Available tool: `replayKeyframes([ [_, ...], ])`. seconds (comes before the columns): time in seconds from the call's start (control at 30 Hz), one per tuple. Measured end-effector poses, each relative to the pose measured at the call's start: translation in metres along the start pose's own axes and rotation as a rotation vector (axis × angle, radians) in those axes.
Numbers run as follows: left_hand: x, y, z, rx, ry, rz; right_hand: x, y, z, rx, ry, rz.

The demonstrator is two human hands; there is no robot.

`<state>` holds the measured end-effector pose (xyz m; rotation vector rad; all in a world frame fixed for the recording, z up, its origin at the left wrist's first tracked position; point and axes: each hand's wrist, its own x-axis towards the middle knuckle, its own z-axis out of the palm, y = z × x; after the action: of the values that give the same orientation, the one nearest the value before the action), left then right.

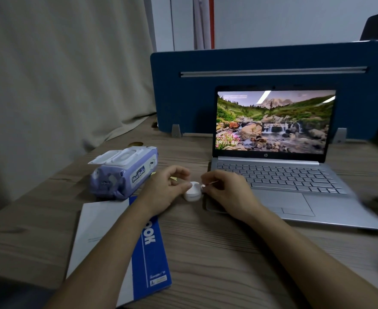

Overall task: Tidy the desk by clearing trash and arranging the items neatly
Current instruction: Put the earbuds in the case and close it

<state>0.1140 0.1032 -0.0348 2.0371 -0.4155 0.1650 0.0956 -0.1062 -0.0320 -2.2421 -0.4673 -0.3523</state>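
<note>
White and rounded, a small plastic earbud case (192,192) sits open on the wood-grain desk (217,253), just beside the front left corner of the open silver laptop (279,184). The left hand (164,188) touches the case's left side with its thumb tip, the other fingers loosely curled above it. The right hand (226,190) is curled, its fingertips pinching a small white earbud (203,186) at the case's right rim; a thin pale strand runs across its fingers, too fine to identify.

Left of the hands lies a purple soft pack of wet wipes (123,175) with its white flip lid raised. Near it, partly under the left forearm, is a blue-covered notebook (149,253) resting on a white sheet of paper (96,230); both lie tilted toward the desk's front edge.

The laptop screen shows a mountain stream and the time 23:50. Behind it stands a dark blue desk divider (261,61), and a beige curtain (60,74) hangs at the left.
</note>
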Motion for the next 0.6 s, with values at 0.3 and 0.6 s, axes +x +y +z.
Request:
replayKeyframes([
  [0.3,-0.0014,-0.0026,-0.004,0.338,-0.115,0.053,0.0015,0.006,0.0044,-0.039,0.018,-0.001],
  [0.6,0.0001,-0.0032,-0.0015,0.397,-0.144,0.101,0.0029,0.0102,0.007,-0.091,-0.027,0.004],
])
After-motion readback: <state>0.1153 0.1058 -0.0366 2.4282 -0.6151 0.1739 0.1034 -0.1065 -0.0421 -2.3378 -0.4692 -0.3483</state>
